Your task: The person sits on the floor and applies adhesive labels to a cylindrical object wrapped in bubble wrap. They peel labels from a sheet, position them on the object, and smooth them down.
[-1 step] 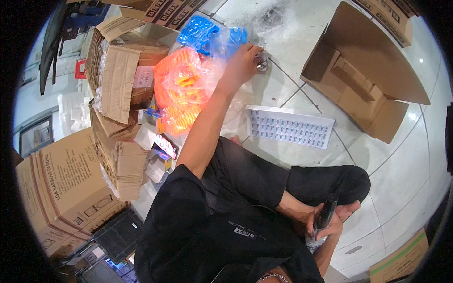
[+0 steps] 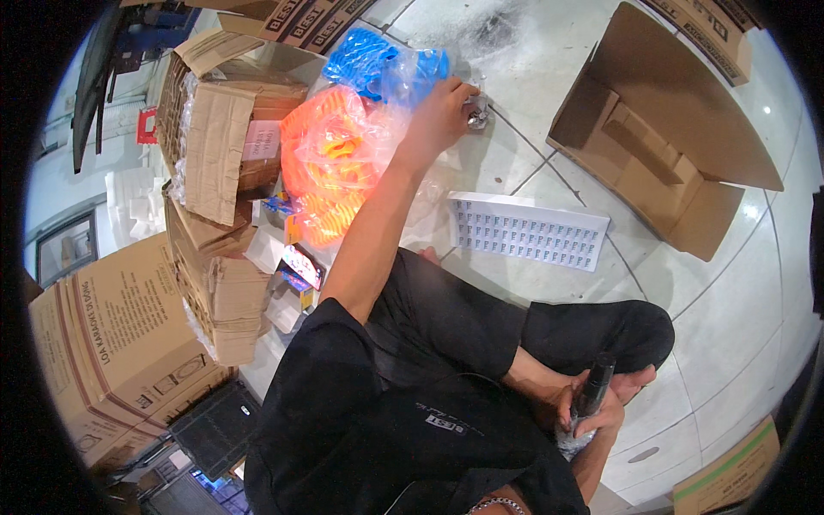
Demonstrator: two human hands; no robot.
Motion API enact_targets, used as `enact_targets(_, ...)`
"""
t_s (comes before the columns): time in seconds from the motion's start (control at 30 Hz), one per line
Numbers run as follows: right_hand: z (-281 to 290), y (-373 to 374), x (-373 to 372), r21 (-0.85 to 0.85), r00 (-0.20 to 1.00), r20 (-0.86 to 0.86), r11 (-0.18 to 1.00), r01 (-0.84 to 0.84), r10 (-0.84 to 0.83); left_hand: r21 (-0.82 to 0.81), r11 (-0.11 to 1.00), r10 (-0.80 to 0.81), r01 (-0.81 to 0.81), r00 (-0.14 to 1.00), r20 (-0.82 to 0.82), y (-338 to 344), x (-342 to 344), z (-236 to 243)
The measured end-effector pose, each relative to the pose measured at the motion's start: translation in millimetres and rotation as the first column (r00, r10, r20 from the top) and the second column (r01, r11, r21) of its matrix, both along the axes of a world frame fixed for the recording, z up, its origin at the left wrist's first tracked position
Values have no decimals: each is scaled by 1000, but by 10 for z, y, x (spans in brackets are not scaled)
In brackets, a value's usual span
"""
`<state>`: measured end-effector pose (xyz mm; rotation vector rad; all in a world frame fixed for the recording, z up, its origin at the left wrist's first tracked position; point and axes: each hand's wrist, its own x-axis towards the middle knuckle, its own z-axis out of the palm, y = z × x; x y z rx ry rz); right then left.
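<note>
1. Black handheld cylinder (much like a microphone in shape), one in number, is held in front of the folded legs, at the lower right; clear crinkled wrap is gathered round its lower end.
2. By the right hand the cylinder is gripped, fingers closed round it; the left hand is stretched far forward, fingers bent over one small shiny packet; whether the packet is pinched or only touched cannot be told.
3. For good handling, the cylinder should be kept steady and off the tiled floor; the packet is best lifted by fingertips at its edge, so that nearby plastic is not dragged along; the label sheet is best left flat and unbrushed.
4. Counted near the left arm: one blue heap and one orange heap, both in clear plastic; their pieces overlap too much to be numbered.
5. Counted elsewhere: one white label sheet, with three long rows and a short row of two; one open box at the right; two torn cartons at the left; one large printed carton below them.
</note>
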<state>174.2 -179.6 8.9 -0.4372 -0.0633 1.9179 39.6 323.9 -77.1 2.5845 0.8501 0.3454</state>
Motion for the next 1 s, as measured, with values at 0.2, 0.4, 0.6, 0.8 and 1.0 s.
enact_targets(0.2,16,43,8,-16,999,27,1000,-18,18,23,991,-135,134,990,40,101,17,89)
enact_targets(0.4,-2,103,19,-26,998,45,999,-42,44,-54,971,-230,234,970,73,144,-73,167)
enact_targets(0.6,-138,-30,23,27,994,56,996,-90,89,-7,971,-235,238,964,127,99,-78,142)
enact_targets(0.8,-164,-55,-2,63,998,15,996,-63,62,44,969,-247,244,967,57,179,-91,38)
enact_targets(1.0,-86,127,79,58,982,88,984,-170,165,84,965,-258,248,955,147,155,12,89)
